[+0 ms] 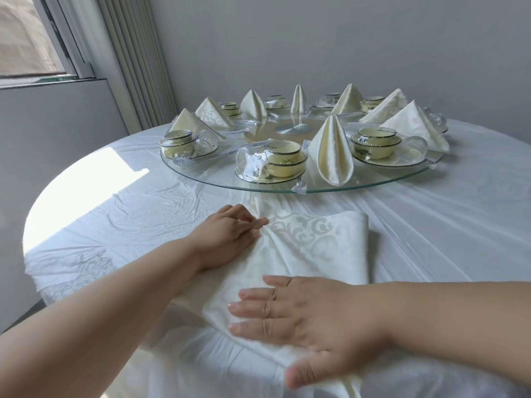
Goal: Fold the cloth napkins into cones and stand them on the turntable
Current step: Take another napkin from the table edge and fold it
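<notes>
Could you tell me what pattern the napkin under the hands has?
The napkin has cream scrollwork; head view.

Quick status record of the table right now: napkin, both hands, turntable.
napkin: lying on the tablecloth, partly folded, not yet a cone
left hand: pinches its far left edge, cloth bunched
right hand: fingers straight, pressing its near part
turntable: glass, about eight cones standing among wrapped cup sets

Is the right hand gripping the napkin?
No, the right hand lies flat, fingers straight, on the napkin.
</notes>
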Motion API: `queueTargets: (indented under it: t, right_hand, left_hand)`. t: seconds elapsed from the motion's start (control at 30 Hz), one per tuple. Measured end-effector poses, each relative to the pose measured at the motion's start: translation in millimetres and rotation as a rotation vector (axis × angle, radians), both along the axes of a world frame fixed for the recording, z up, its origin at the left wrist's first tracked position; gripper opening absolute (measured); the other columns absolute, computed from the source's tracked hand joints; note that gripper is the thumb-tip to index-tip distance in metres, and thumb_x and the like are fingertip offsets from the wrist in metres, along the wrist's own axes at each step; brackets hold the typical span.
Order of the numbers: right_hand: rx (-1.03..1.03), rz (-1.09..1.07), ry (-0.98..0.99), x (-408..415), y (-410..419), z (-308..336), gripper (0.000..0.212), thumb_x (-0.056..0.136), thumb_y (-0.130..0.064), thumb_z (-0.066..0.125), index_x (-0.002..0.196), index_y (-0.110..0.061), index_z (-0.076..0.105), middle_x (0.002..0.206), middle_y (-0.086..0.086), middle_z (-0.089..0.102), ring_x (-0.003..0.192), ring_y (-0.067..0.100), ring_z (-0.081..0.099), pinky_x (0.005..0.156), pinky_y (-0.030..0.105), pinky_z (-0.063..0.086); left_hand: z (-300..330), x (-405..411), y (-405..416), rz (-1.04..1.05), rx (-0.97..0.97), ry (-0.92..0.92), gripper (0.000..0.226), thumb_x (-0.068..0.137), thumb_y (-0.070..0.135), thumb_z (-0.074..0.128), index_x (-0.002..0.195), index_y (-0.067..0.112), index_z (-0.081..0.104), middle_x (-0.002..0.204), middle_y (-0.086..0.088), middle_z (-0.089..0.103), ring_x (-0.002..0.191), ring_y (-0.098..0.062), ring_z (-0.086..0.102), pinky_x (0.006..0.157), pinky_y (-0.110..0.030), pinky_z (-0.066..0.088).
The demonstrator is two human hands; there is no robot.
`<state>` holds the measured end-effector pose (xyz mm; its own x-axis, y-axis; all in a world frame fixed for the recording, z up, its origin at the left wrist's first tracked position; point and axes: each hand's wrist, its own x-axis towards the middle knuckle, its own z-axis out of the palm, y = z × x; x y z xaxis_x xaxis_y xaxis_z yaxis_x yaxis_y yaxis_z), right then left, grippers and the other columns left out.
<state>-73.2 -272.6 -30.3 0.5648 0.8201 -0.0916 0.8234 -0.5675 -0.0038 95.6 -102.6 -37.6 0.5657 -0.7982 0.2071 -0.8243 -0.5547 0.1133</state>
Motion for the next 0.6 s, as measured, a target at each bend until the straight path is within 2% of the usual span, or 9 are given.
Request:
queueTargets:
  t: [0.07, 0.13, 0.23, 0.3, 0.37, 0.43, 0.5, 0.53, 0.6]
  right_hand:
    - [-0.091, 0.069, -0.166, -17, -2, -11, 0.068, 0.095, -0.051, -0.010, 0.150, -0.026, 0.022, 0.158, 0.002, 0.022, 0.147, 0.016, 0.015, 0.117, 0.034, 0.004]
    - [-0.181, 0.046, -0.358, -29, -6, -27, 0.054, 0.101, -0.040, 0.001, 0.147, -0.034, 0.029, 0.155, -0.010, 0.028, 0.142, 0.012, 0.027, 0.116, 0.035, 0.010]
    - [-0.217, -0.065, -0.292, -37, -3, -34, 0.045, 0.102, -0.040, 0.011, 0.144, -0.031, 0.022, 0.150, -0.026, 0.025, 0.138, 0.001, 0.029, 0.114, 0.031, 0.012]
    - [-0.142, -0.128, -0.152, -39, -1, -18, 0.050, 0.098, -0.056, 0.020, 0.145, -0.036, 0.023, 0.146, -0.035, 0.025, 0.138, -0.006, 0.026, 0.116, 0.033, 0.005]
    - [0.222, -0.093, 0.267, -34, 1, 9, 0.064, 0.089, -0.072, 0.022, 0.141, -0.038, 0.037, 0.141, -0.034, 0.035, 0.136, -0.008, 0.029, 0.119, 0.029, 0.006]
    - [0.602, -0.253, 0.426, -21, -9, 30, 0.058, 0.088, -0.066, 0.041, 0.124, -0.026, 0.061, 0.124, -0.019, 0.056, 0.120, -0.006, 0.047, 0.109, 0.023, 0.030]
    - [0.684, -0.530, 0.186, 10, -24, 40, 0.036, 0.088, -0.049, 0.057, 0.107, -0.020, 0.069, 0.101, -0.014, 0.060, 0.095, -0.003, 0.055, 0.088, 0.022, 0.043]
    - [0.638, -0.680, 0.083, 27, -32, 41, 0.030, 0.088, -0.045, 0.060, 0.103, -0.020, 0.068, 0.095, -0.013, 0.058, 0.088, 0.002, 0.055, 0.081, 0.024, 0.045]
    - [0.533, -0.920, -0.006, 58, -43, 42, 0.034, 0.085, -0.048, 0.063, 0.106, -0.021, 0.062, 0.092, -0.011, 0.053, 0.088, 0.010, 0.054, 0.076, 0.027, 0.044]
  left_hand:
    - [1, -1, 0, 0.000, 0.005, 0.007, 0.072, 0.083, 0.061, 0.011, 0.139, 0.033, 0.047, 0.119, 0.008, 0.051, 0.114, -0.014, 0.043, 0.101, -0.012, 0.022]
    - [2, 0, 1, 0.008, 0.012, 0.025, 0.073, 0.082, 0.063, 0.011, 0.140, 0.034, 0.046, 0.119, 0.010, 0.050, 0.115, -0.012, 0.042, 0.102, -0.011, 0.020]
    - [2, -1, 0, 0.017, 0.005, 0.032, 0.073, 0.082, 0.064, 0.011, 0.140, 0.037, 0.045, 0.118, 0.012, 0.049, 0.116, -0.009, 0.041, 0.103, -0.011, 0.020]
    - [4, -3, 0, 0.026, 0.003, 0.037, 0.073, 0.081, 0.065, 0.011, 0.140, 0.038, 0.045, 0.118, 0.013, 0.048, 0.116, -0.008, 0.041, 0.102, -0.010, 0.020]
    - [5, -4, 0, 0.037, 0.016, 0.056, 0.073, 0.080, 0.065, 0.011, 0.140, 0.038, 0.045, 0.118, 0.012, 0.049, 0.116, -0.009, 0.041, 0.101, -0.011, 0.020]
    - [9, -4, -1, 0.040, -0.004, 0.096, 0.067, 0.083, 0.061, 0.020, 0.138, 0.035, 0.049, 0.119, 0.008, 0.052, 0.116, -0.013, 0.045, 0.103, -0.016, 0.026]
    - [15, -7, -3, 0.090, -0.001, 0.137, 0.053, 0.090, 0.050, 0.039, 0.139, 0.032, 0.048, 0.126, 0.002, 0.052, 0.121, -0.019, 0.044, 0.102, -0.019, 0.028]
    - [18, -9, -4, 0.153, 0.013, 0.143, 0.052, 0.092, 0.043, 0.048, 0.143, 0.031, 0.043, 0.132, 0.000, 0.050, 0.126, -0.021, 0.040, 0.103, -0.022, 0.027]
    - [23, -12, -4, 0.372, 0.026, 0.169, 0.065, 0.088, 0.043, 0.061, 0.145, 0.025, 0.036, 0.138, -0.004, 0.045, 0.131, -0.025, 0.034, 0.106, -0.029, 0.029]
